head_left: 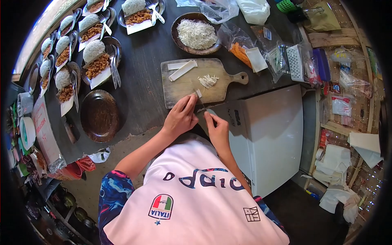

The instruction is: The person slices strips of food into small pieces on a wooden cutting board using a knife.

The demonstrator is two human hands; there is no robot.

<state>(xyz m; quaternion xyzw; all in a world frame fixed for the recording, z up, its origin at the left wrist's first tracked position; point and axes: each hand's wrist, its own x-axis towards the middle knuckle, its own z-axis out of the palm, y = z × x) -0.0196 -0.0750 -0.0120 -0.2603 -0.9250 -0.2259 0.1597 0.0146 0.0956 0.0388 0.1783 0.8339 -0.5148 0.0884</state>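
Note:
A wooden cutting board lies on the dark table, with two long white strips and a small pile of thin white shreds on it. At its lower edge, the fingers of my left hand are pressed together beside a short white piece and appear to hold it. My right hand pinches the near end of a thin blade-like tool, which reaches toward that piece. The fingers partly hide both the piece and the tool.
Plates of rice and brown food with cutlery fill the upper left. An empty brown plate sits near the table edge. Beyond the board is a bowl of white shreds; plastic bags and a white grater are right. A white appliance stands below.

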